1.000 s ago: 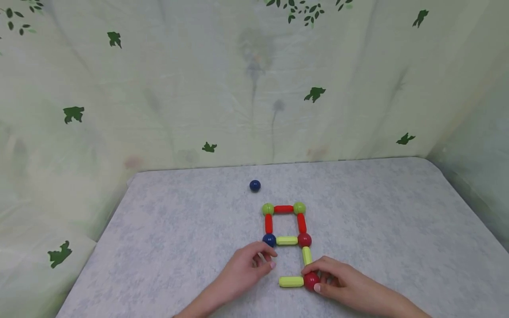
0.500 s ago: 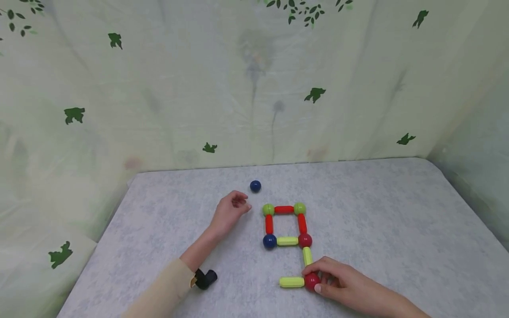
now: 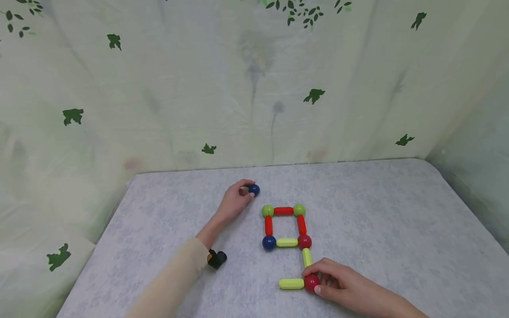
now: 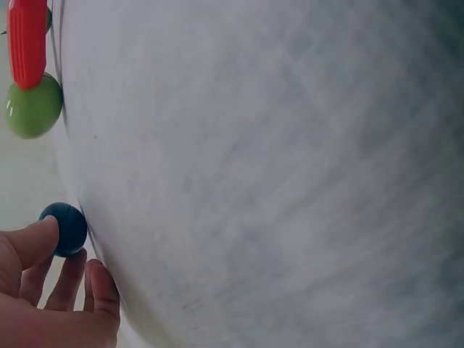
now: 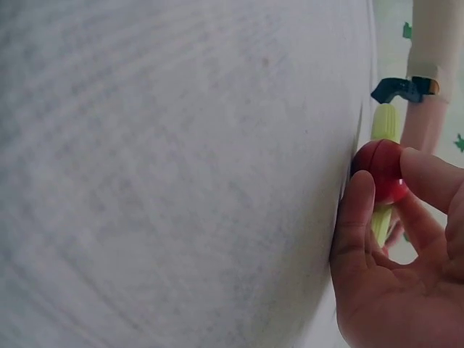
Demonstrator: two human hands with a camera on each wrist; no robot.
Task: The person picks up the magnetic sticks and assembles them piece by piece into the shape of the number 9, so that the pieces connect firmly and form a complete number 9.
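Note:
At the back of the table, my left hand (image 3: 235, 201) pinches a loose blue ball (image 3: 254, 190) between thumb and fingers; the left wrist view shows the thumb against this blue ball (image 4: 67, 230). My right hand (image 3: 338, 282) holds a red ball (image 3: 311, 283) at the near corner of a flat figure of balls and sticks. From that ball a yellow-green stick (image 3: 291, 284) points left with a free end, and another yellow-green stick (image 3: 307, 258) runs up to a second red ball (image 3: 305, 241). In the right wrist view, thumb and fingers surround the red ball (image 5: 380, 171).
Beyond lies a square with two green balls (image 3: 268, 210), red sticks (image 3: 283, 211), a blue ball (image 3: 269, 243) and a yellow-green stick (image 3: 287, 242). A black wrist camera (image 3: 217, 259) sits on the left sleeve. A patterned cloth (image 3: 254, 88) hangs behind the grey table (image 3: 377, 212).
My left hand has moved from beside the figure's blue ball up to the back of the table and taken hold of the loose blue ball. The right hand stays on the red ball.

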